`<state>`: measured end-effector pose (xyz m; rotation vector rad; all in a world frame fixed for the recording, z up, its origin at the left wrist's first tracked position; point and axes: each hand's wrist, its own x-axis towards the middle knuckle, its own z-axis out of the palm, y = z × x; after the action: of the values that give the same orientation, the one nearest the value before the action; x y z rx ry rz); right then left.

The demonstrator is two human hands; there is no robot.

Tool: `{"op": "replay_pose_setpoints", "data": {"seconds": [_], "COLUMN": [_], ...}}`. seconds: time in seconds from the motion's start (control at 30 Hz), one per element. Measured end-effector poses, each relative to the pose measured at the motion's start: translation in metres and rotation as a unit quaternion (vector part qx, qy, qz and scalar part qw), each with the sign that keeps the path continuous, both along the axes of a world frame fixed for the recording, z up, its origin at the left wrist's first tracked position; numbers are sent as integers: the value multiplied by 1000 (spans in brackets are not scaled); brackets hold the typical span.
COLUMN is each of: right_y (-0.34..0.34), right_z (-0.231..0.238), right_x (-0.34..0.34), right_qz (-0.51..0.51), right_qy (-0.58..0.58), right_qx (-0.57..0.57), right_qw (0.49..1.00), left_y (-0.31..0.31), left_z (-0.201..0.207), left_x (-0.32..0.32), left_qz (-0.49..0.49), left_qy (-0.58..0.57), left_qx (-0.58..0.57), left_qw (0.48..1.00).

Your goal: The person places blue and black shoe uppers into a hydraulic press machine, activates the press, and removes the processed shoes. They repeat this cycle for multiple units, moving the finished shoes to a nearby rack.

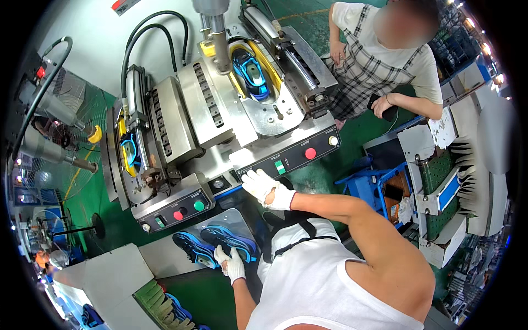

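Observation:
My left hand point(231, 265), in a white glove, has its fingers at the near edge of a black shoe with bright blue trim point(230, 240) and appears to grip it. Beside it on a grey metal shelf point(237, 218) lies a matching shoe point(193, 248). My right hand point(268, 190), also gloved, is open, its fingers stretched out at the lower edge of a dark control panel point(294, 158) on a metal press point(212, 118). Another blue-trimmed shoe point(250, 71) sits in the press's right station, within a yellow-edged holder. In the left station a similar shoe point(129, 148) shows partly, behind a cylinder.
A person in a plaid apron point(366, 71) stands beyond the press at the right, holding a dark phone-like object point(385, 107). Right of me are blue crates point(360, 190) and a green conveyor point(440, 179) with a strip curtain. A fan point(71, 118) stands at the left.

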<state>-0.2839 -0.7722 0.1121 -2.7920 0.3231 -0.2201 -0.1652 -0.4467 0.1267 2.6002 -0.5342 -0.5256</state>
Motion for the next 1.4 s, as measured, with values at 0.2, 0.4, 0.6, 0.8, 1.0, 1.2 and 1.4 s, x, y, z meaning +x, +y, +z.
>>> {"op": "replay_pose_setpoints", "data": {"seconds": [0.2, 0.4, 0.6, 0.8, 1.0, 1.2, 1.4], "right_y": [-6, -3, -4, -7, 3, 54, 126], "right_z": [62, 67, 83, 90, 95, 53, 80], "right_x": [-60, -121, -129, -103, -58, -2, 39], "right_qz": [-49, -230, -242, -114, 9, 93, 77], "right_qy": [-110, -99, -95, -9, 24, 62, 201], "right_qx": [143, 322, 389, 388, 472, 443, 377], "right_qw": [982, 913, 884, 914, 881, 890, 901], "left_y": [0, 4, -7, 7, 6, 22, 31], "left_z": [-4, -12, -6, 26, 20, 0, 58], "left_x": [-6, -6, -3, 22, 68, 84, 62], "left_qz": [35, 33, 1, -125, -224, -260, -231], "left_qy": [14, 3, -16, 3, 32, 37, 104], "left_qx": [-4, -11, 25, 78, 127, 49, -38], "left_qw": [999, 999, 1000, 989, 966, 964, 967]}}
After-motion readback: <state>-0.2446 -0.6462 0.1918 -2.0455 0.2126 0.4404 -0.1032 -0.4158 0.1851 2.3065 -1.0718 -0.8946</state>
